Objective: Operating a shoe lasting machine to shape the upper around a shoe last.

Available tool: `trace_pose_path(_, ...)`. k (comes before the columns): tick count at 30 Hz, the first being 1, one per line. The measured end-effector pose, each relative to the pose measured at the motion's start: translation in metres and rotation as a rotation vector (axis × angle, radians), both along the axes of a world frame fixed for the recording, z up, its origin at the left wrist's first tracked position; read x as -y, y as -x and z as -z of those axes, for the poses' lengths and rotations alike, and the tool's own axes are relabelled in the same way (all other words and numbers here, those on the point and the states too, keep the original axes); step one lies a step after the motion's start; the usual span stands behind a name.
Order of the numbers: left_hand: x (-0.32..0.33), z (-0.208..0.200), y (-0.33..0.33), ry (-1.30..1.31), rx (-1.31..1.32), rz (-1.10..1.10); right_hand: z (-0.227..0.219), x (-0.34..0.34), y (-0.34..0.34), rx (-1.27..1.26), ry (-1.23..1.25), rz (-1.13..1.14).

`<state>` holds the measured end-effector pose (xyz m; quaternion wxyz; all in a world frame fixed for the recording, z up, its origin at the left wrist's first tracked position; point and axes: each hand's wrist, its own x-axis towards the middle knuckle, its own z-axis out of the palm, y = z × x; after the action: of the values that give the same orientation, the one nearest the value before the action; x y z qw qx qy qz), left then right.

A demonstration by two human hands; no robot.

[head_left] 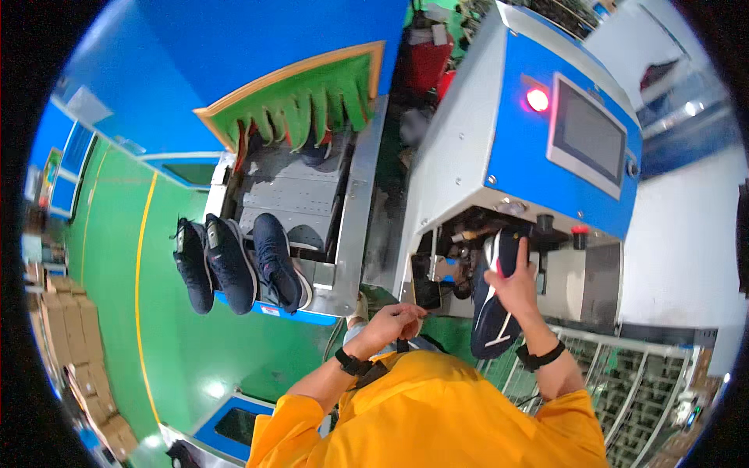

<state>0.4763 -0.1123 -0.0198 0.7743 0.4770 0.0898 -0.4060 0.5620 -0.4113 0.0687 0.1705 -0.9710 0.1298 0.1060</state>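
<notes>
A dark navy shoe (485, 324) with white marks is in my right hand (515, 287), at the opening under the blue and white machine (456, 148). My fingers grip its upper part, one finger stretched along it, and its other end points toward me. In front of my body my left hand (394, 321) is closed, its fingers curled together; whatever they may hold is hidden. Black bands circle both wrists.
Three navy shoes (230, 265) stand at the near end of a conveyor (289, 195) on the left. Farther in, another dark shoe (316, 152) sits beneath green hanging strips (300, 109). A white wire rack (624, 374) stands at lower right, cardboard boxes (70, 327) at far left.
</notes>
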Motion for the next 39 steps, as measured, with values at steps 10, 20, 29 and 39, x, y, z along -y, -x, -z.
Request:
trace_pose_path(10,-0.020,0.000,-0.018,-0.036,0.028,0.002,0.001,-0.028,0.002,0.143,0.069,0.066)
trace_pose_path(20,-0.003,-0.016,-0.035,-0.046,0.171,0.249,-0.012,-0.034,0.068,0.455,0.032,0.084)
trace_pose_path(29,0.038,-0.051,-0.034,0.161,0.009,0.617,0.006,-0.036,0.201,0.493,0.087,0.104)
trace_pose_path(39,0.043,-0.045,0.004,0.306,-0.112,0.994,-0.083,-0.062,0.261,0.150,-0.366,-0.236)
